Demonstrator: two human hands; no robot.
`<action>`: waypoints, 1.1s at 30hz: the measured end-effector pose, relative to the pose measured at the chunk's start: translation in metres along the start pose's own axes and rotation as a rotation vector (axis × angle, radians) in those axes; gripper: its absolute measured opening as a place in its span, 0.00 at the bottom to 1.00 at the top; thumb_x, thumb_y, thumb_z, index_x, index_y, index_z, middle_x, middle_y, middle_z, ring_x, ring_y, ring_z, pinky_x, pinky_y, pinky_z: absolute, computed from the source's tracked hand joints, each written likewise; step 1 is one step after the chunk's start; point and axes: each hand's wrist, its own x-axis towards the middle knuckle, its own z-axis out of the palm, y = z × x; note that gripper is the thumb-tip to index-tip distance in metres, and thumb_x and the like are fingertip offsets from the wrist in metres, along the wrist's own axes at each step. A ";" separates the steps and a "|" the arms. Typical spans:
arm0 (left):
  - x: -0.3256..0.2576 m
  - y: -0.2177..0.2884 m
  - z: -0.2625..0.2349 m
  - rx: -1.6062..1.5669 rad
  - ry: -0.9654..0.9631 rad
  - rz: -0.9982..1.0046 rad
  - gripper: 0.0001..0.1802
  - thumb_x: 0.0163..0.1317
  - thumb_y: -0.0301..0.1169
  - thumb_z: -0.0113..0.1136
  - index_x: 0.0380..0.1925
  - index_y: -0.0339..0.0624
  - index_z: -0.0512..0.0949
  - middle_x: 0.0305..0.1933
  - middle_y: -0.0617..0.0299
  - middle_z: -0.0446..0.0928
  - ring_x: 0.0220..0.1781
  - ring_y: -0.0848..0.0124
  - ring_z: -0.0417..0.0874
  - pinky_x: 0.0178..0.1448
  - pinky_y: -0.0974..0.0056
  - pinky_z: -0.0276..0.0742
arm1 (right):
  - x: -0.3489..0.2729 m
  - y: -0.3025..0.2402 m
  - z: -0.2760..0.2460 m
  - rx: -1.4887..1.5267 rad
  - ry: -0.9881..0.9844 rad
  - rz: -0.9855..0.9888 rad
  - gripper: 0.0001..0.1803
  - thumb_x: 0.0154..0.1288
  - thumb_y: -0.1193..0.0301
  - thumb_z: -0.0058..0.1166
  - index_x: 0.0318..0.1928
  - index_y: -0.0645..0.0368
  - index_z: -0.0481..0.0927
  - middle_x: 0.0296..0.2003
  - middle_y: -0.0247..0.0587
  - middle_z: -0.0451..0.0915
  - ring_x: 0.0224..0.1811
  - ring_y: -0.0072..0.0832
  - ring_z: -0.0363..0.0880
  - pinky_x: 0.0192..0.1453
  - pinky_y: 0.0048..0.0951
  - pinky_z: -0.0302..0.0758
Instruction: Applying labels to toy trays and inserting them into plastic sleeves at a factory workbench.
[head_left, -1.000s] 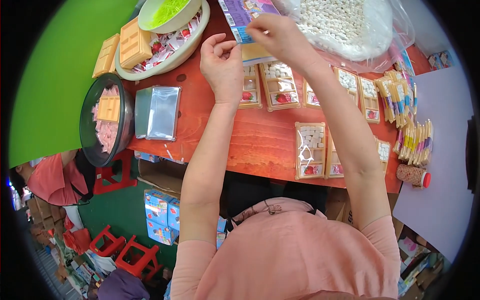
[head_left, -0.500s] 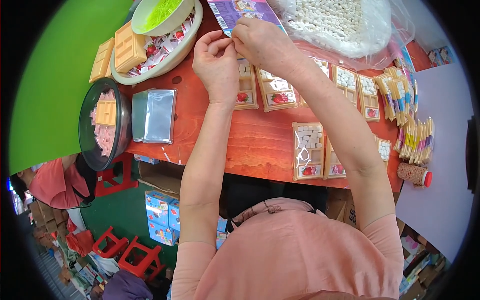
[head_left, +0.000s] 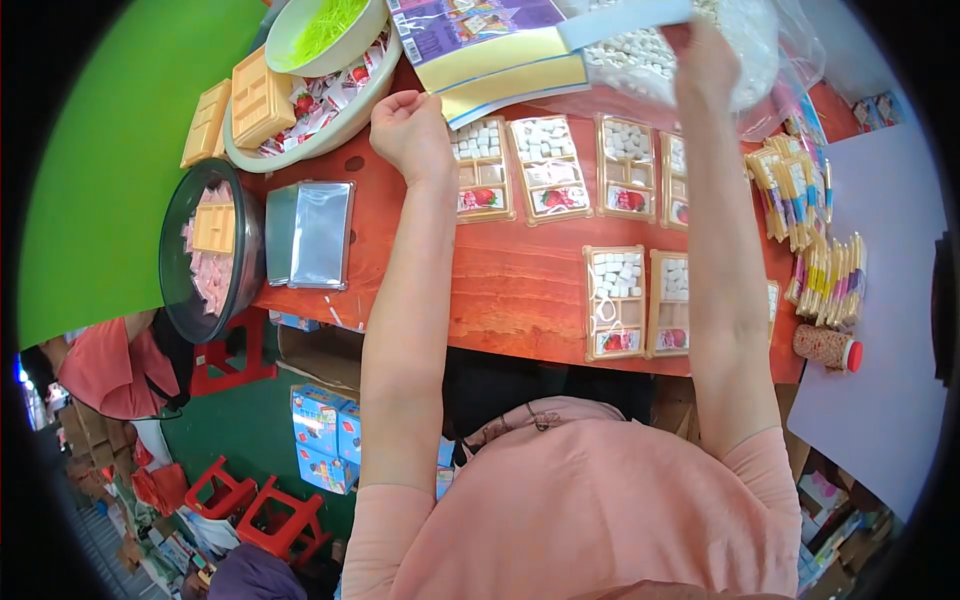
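At the far edge of the table lies a purple printed sheet [head_left: 480,25] with a bare yellow band along its near side. My left hand [head_left: 412,135] is closed at the sheet's near left corner, pinching it. My right hand [head_left: 708,65], blurred by motion, is raised at the far right and grips the end of a long pale strip [head_left: 625,22]. That strip stretches left to the sheet's right side. Below the hands stand several tan compartment trays [head_left: 549,165] holding white pellets and strawberry-print packets. My right forearm partly hides some of them.
A clear bag of white pellets [head_left: 640,55] lies far right. Left are a white basin [head_left: 240,140] of packets, a bowl of green strips [head_left: 275,30], a dark bowl [head_left: 250,240] and clear covers [head_left: 320,235]. Bundled sticks [head_left: 800,190] and a red-lidded jar [head_left: 825,348] edge the right.
My right hand has swung away to the right from beside my left, drawing out the pale strip. My left hand has shifted slightly left and down. More of the yellow band shows.
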 end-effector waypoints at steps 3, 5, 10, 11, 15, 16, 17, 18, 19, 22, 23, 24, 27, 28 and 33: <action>0.006 -0.010 -0.008 0.043 0.055 -0.042 0.15 0.56 0.16 0.67 0.41 0.36 0.73 0.37 0.58 0.81 0.32 0.75 0.80 0.34 0.70 0.77 | 0.005 -0.051 -0.037 0.237 0.214 -0.069 0.06 0.69 0.78 0.54 0.43 0.67 0.81 0.41 0.47 0.85 0.40 0.36 0.86 0.50 0.40 0.85; 0.005 -0.017 -0.021 -0.014 0.097 0.061 0.14 0.56 0.19 0.68 0.40 0.35 0.74 0.38 0.58 0.80 0.34 0.75 0.80 0.37 0.70 0.77 | -0.026 -0.076 -0.047 0.150 0.128 -0.163 0.06 0.70 0.77 0.54 0.44 0.67 0.81 0.41 0.45 0.85 0.40 0.34 0.86 0.50 0.36 0.84; -0.097 0.037 -0.013 0.148 -0.194 0.114 0.17 0.67 0.33 0.64 0.48 0.31 0.77 0.47 0.60 0.78 0.42 0.76 0.77 0.47 0.67 0.76 | -0.153 -0.119 -0.046 -0.361 -0.033 -0.512 0.08 0.70 0.74 0.59 0.47 0.64 0.81 0.40 0.36 0.84 0.37 0.24 0.82 0.46 0.25 0.78; -0.131 0.051 -0.014 0.015 -0.353 0.038 0.16 0.70 0.34 0.62 0.49 0.32 0.78 0.47 0.61 0.78 0.42 0.77 0.77 0.47 0.67 0.76 | -0.181 -0.136 -0.027 -0.760 -0.143 -0.928 0.10 0.63 0.77 0.64 0.45 0.63 0.81 0.37 0.38 0.84 0.37 0.28 0.82 0.44 0.27 0.78; -0.225 0.079 -0.017 -0.251 -0.456 -0.185 0.14 0.74 0.35 0.58 0.49 0.34 0.79 0.44 0.63 0.81 0.41 0.78 0.78 0.46 0.71 0.75 | -0.272 -0.105 -0.018 -0.718 -0.513 -0.949 0.19 0.49 0.78 0.68 0.44 0.57 0.81 0.49 0.40 0.81 0.52 0.41 0.79 0.56 0.43 0.74; -0.231 0.075 -0.030 -0.221 -0.440 -0.209 0.13 0.75 0.34 0.57 0.48 0.34 0.79 0.42 0.63 0.81 0.41 0.78 0.79 0.45 0.73 0.76 | -0.291 -0.108 -0.020 -0.734 -0.509 -0.924 0.19 0.49 0.78 0.68 0.44 0.57 0.81 0.49 0.40 0.81 0.52 0.41 0.79 0.56 0.43 0.74; -0.233 0.070 -0.043 -0.194 -0.425 -0.226 0.12 0.75 0.34 0.56 0.48 0.35 0.79 0.41 0.64 0.82 0.41 0.78 0.80 0.45 0.74 0.76 | -0.307 -0.111 -0.021 -0.739 -0.556 -0.900 0.19 0.50 0.77 0.68 0.46 0.57 0.81 0.49 0.40 0.80 0.53 0.41 0.79 0.58 0.44 0.73; -0.227 0.063 -0.055 -0.217 -0.401 -0.234 0.11 0.76 0.32 0.54 0.46 0.35 0.79 0.43 0.61 0.83 0.40 0.73 0.83 0.41 0.73 0.78 | -0.321 -0.113 -0.027 -0.741 -0.606 -0.878 0.20 0.50 0.76 0.67 0.47 0.56 0.81 0.49 0.41 0.80 0.54 0.41 0.78 0.59 0.45 0.71; -0.225 0.063 -0.071 -0.169 -0.394 -0.224 0.11 0.76 0.32 0.54 0.45 0.35 0.78 0.42 0.59 0.83 0.39 0.70 0.85 0.39 0.71 0.79 | -0.333 -0.115 -0.038 -0.754 -0.606 -0.812 0.20 0.55 0.75 0.64 0.51 0.57 0.80 0.52 0.45 0.78 0.57 0.43 0.76 0.62 0.45 0.69; -0.211 0.067 -0.115 -0.061 -0.304 -0.208 0.12 0.76 0.34 0.54 0.43 0.33 0.77 0.39 0.55 0.84 0.37 0.62 0.88 0.35 0.66 0.81 | -0.353 -0.104 -0.076 -0.951 -0.526 -0.548 0.20 0.59 0.74 0.62 0.53 0.59 0.79 0.56 0.48 0.74 0.61 0.46 0.73 0.63 0.45 0.68; -0.210 0.072 -0.126 -0.010 -0.290 -0.183 0.13 0.76 0.36 0.55 0.42 0.35 0.77 0.38 0.56 0.84 0.35 0.63 0.87 0.34 0.67 0.80 | -0.355 -0.101 -0.086 -1.048 -0.571 -0.482 0.20 0.62 0.74 0.61 0.55 0.63 0.78 0.61 0.53 0.71 0.64 0.50 0.70 0.65 0.46 0.68; -0.213 0.074 -0.133 -0.009 -0.289 -0.182 0.13 0.76 0.36 0.55 0.42 0.35 0.77 0.38 0.56 0.84 0.35 0.63 0.87 0.34 0.67 0.80 | -0.358 -0.095 -0.091 -1.047 -0.572 -0.482 0.20 0.62 0.74 0.61 0.55 0.63 0.78 0.61 0.53 0.71 0.64 0.50 0.70 0.65 0.46 0.68; -0.224 0.080 -0.145 -0.074 -0.272 -0.263 0.10 0.74 0.34 0.58 0.41 0.37 0.78 0.37 0.58 0.84 0.31 0.68 0.85 0.33 0.69 0.76 | -0.365 -0.081 -0.096 -1.288 -0.543 -0.481 0.24 0.64 0.70 0.60 0.58 0.68 0.74 0.61 0.58 0.70 0.66 0.52 0.67 0.67 0.51 0.67; -0.227 0.078 -0.149 -0.075 -0.272 -0.258 0.10 0.74 0.34 0.58 0.41 0.37 0.78 0.37 0.58 0.84 0.31 0.68 0.85 0.33 0.69 0.76 | -0.368 -0.077 -0.092 -1.285 -0.542 -0.485 0.24 0.64 0.70 0.60 0.58 0.68 0.74 0.61 0.58 0.70 0.66 0.52 0.67 0.67 0.51 0.67; -0.241 0.076 -0.162 -0.139 -0.298 -0.283 0.04 0.69 0.24 0.63 0.42 0.39 0.78 0.36 0.62 0.83 0.30 0.73 0.82 0.33 0.69 0.74 | -0.382 -0.070 -0.069 -1.189 -0.672 -0.474 0.22 0.66 0.72 0.56 0.59 0.64 0.75 0.61 0.55 0.71 0.65 0.52 0.68 0.65 0.49 0.68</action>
